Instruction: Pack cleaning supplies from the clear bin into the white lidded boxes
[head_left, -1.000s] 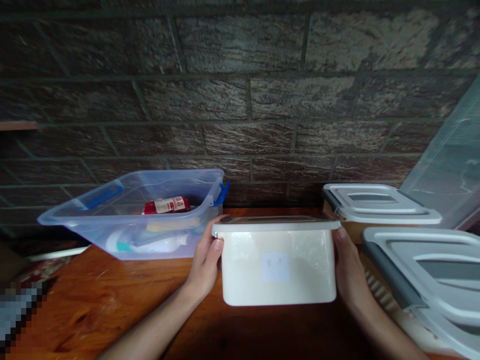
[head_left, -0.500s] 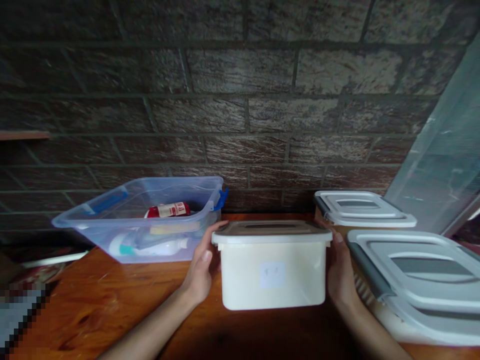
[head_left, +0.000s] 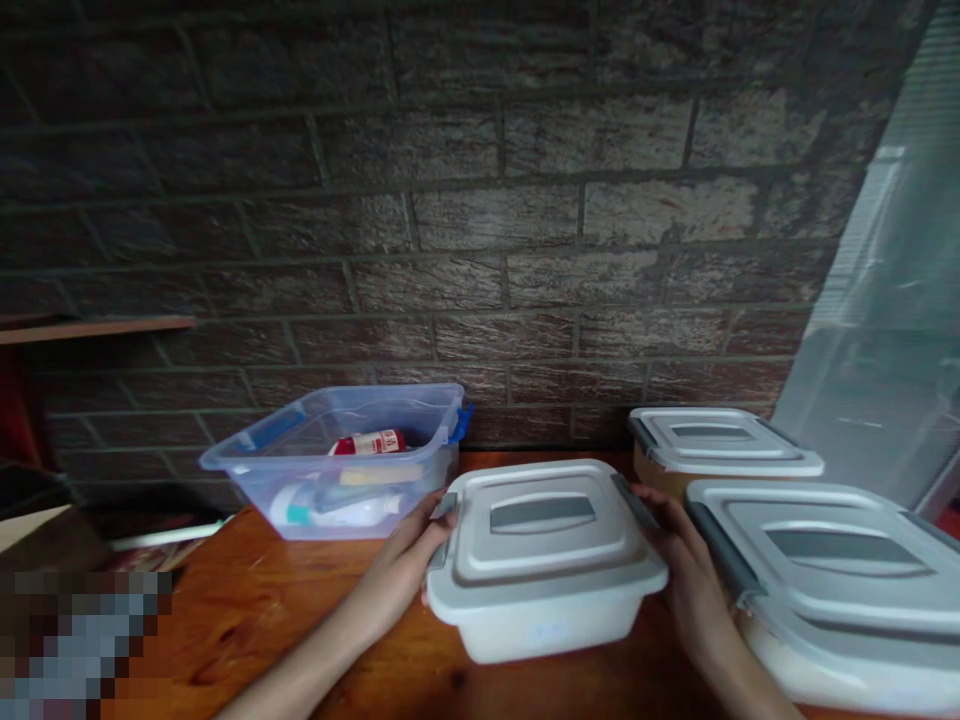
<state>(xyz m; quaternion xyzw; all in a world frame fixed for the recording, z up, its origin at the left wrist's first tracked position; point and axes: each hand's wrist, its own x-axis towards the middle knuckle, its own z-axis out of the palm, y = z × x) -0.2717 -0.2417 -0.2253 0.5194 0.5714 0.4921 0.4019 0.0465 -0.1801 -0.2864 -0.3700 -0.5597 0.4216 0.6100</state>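
Observation:
Between my hands is a white lidded storage box [head_left: 551, 620] with a grey-white lid and grey side latches; a pale label shows faintly on its front. My left hand [head_left: 416, 545] grips its left side, thumb over the latch and lid edge. On the opposite side my right hand [head_left: 679, 550] is closed around the right latch and rim, its fingertips partly hidden. The lid sits on the box, its top facing me. Whether the base touches the wooden table [head_left: 225, 620] I cannot tell.
At the left, a clear bluish bin [head_left: 247, 490] holds a red-labelled package [head_left: 371, 442] and a white bottle [head_left: 352, 510]. Two more lidded boxes stand at the right, a near one [head_left: 847, 600] and a far one [head_left: 727, 440]. A brick wall [head_left: 465, 230] rises behind.
The box has tipped so its lid top now shows, where before its front faced me. Both hands have stayed on its sides. The view has shifted slightly.

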